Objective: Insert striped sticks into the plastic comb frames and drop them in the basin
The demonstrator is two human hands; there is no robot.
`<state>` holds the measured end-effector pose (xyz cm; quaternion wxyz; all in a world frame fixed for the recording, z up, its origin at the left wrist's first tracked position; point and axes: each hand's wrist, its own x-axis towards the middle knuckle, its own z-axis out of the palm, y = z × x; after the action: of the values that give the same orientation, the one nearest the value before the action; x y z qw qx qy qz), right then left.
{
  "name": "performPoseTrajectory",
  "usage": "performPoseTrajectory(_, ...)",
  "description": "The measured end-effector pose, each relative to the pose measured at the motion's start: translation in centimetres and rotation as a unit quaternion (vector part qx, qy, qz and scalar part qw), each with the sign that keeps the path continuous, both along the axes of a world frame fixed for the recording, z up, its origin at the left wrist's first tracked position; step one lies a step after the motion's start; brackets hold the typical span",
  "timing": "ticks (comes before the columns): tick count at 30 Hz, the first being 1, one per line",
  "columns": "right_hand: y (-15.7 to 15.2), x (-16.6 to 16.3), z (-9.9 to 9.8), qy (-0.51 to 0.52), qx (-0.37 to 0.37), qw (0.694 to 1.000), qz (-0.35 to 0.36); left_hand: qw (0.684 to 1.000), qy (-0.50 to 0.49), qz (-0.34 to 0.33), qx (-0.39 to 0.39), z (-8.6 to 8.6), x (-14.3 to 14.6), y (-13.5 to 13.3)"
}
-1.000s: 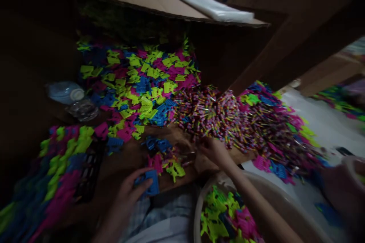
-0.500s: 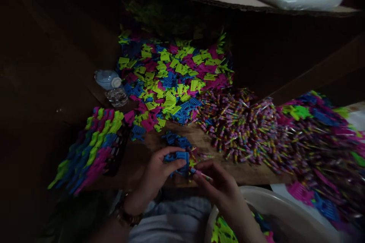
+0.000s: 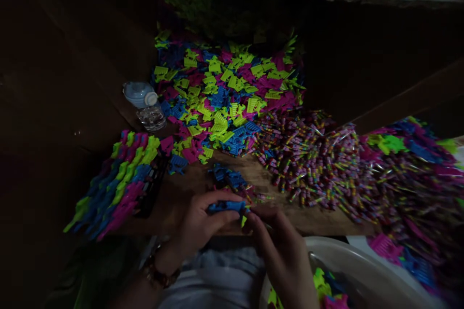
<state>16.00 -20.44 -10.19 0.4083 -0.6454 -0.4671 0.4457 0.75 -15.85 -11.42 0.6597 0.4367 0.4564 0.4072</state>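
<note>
My left hand (image 3: 201, 219) is closed on a small blue plastic comb piece (image 3: 226, 206), held edge-on over the near edge of a wooden board (image 3: 181, 193). My right hand (image 3: 277, 239) meets it from the right, fingers pinched at the piece's end on something thin I cannot make out. Just beyond the hands lie a few loose blue pieces (image 3: 228, 177).
A heap of yellow-green, pink and blue plastic pieces (image 3: 221, 96) fills the back. A mound of small striped sticks (image 3: 319, 159) spreads to the right. Stacked coloured pieces (image 3: 116, 186) rest at left. A plastic bottle (image 3: 143, 104) lies nearby. A pale basin (image 3: 348, 270) holds more pieces at lower right.
My right hand came back from the stick mound to meet the left hand. The blue piece was turned from flat to edge-on, and the view shifted right and down.
</note>
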Motion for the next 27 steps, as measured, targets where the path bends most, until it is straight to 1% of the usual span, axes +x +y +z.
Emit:
performPoseTrajectory(3, -0.1, 0.5, 0.6, 0.079, -0.042, 0.994, 0.062, 0.997, -0.040, -0.045, -0.043, -0.3, -0.8, -0.3)
performPoseTrajectory(5, 0.4, 0.9, 0.4, 0.113, -0.076, 0.987, 0.085, 0.997, -0.030, -0.062, -0.045, -0.6, -1.2, -0.3)
performPoseTrajectory(6, 0.9, 1.0, 0.0, 0.124, -0.094, 0.983, 0.095, 0.997, -0.014, -0.070, -0.033, -0.8, -1.3, -0.2)
performPoseTrajectory(8, 2.0, 1.1, -1.1, 0.132, -0.123, 0.977, 0.110, 0.996, 0.047, -0.079, 0.015, -1.3, -1.7, 0.4)
performPoseTrajectory(9, 2.7, 1.2, -1.8, 0.122, -0.125, 0.978, 0.112, 0.992, 0.097, -0.068, 0.049, -1.6, -2.0, 0.8)
performPoseTrajectory(10, 3.4, 1.2, -2.5, 0.098, -0.118, 0.982, 0.108, 0.982, 0.162, -0.042, 0.089, -2.1, -2.4, 1.4)
performPoseTrajectory(11, 4.1, 1.3, -3.2, 0.054, -0.102, 0.988, 0.103, 0.962, 0.241, -0.001, 0.132, -2.7, -2.8, 2.1)
performPoseTrajectory(12, 4.7, 1.4, -3.6, -0.013, -0.080, 0.992, 0.099, 0.928, 0.328, 0.048, 0.172, -3.4, -3.3, 2.8)
performPoseTrajectory(13, 5.2, 1.5, -3.8, -0.103, -0.060, 0.988, 0.097, 0.882, 0.413, 0.090, 0.207, -4.2, -3.8, 3.5)
performPoseTrajectory(14, 5.7, 1.8, -3.8, -0.206, -0.046, 0.973, 0.096, 0.830, 0.492, 0.116, 0.236, -5.0, -4.3, 4.1)
performPoseTrajectory(15, 6.2, 2.1, -3.6, -0.309, -0.043, 0.945, 0.097, 0.780, 0.559, 0.118, 0.256, -5.9, -4.8, 4.6)
performPoseTrajectory(16, 6.7, 2.6, -3.2, -0.400, -0.048, 0.910, 0.098, 0.736, 0.612, 0.111, 0.266, -6.8, -5.2, 5.0)
performPoseTrajectory(17, 7.3, 3.1, -2.6, -0.474, -0.057, 0.873, 0.096, 0.701, 0.653, 0.101, 0.269, -7.5, -5.5, 5.3)
performPoseTrajectory(18, 8.0, 3.7, -2.1, -0.530, -0.065, 0.840, 0.093, 0.676, 0.680, 0.090, 0.269, -8.1, -5.8, 5.4)
performPoseTrajectory(19, 8.9, 4.3, -1.7, -0.569, -0.068, 0.814, 0.095, 0.661, 0.695, 0.086, 0.269, -8.6, -6.1, 5.5)
performPoseTrajectory(20, 9.9, 5.0, -1.4, -0.595, -0.067, 0.795, 0.100, 0.656, 0.699, 0.091, 0.270, -8.9, -6.4, 5.6)
performPoseTrajectory(21, 11.0, 5.5, -1.4, -0.613, -0.062, 0.780, 0.110, 0.661, 0.691, 0.104, 0.274, -9.0, -6.6, 5.6)
performPoseTrajectory(22, 12.1, 6.0, -1.7, -0.619, -0.060, 0.773, 0.123, 0.676, 0.671, 0.123, 0.280, -9.0, -6.7, 5.5)
performPoseTrajectory(23, 13.2, 6.4, -2.2, -0.619, -0.060, 0.771, 0.132, 0.702, 0.636, 0.145, 0.285, -8.9, -6.8, 5.5)
performPoseTrajectory(24, 14.1, 6.6, -2.9, -0.617, -0.065, 0.772, 0.140, 0.739, 0.587, 0.167, 0.285, -8.6, -6.8, 5.4)
performPoseTrajectory(25, 14.8, 6.6, -3.7, -0.614, -0.070, 0.773, 0.144, 0.785, 0.524, 0.188, 0.271, -8.1, -6.6, 5.3)
performPoseTrajectory(26, 15.4, 6.5, -4.6, -0.613, -0.072, 0.774, 0.144, 0.838, 0.445, 0.208, 0.238, -7.6, -6.4, 5.2)
performPoseTrajectory(27, 15.8, 6.2, -5.4, -0.612, -0.074, 0.775, 0.141, 0.892, 0.351, 0.220, 0.183, -7.0, -6.0, 4.9)
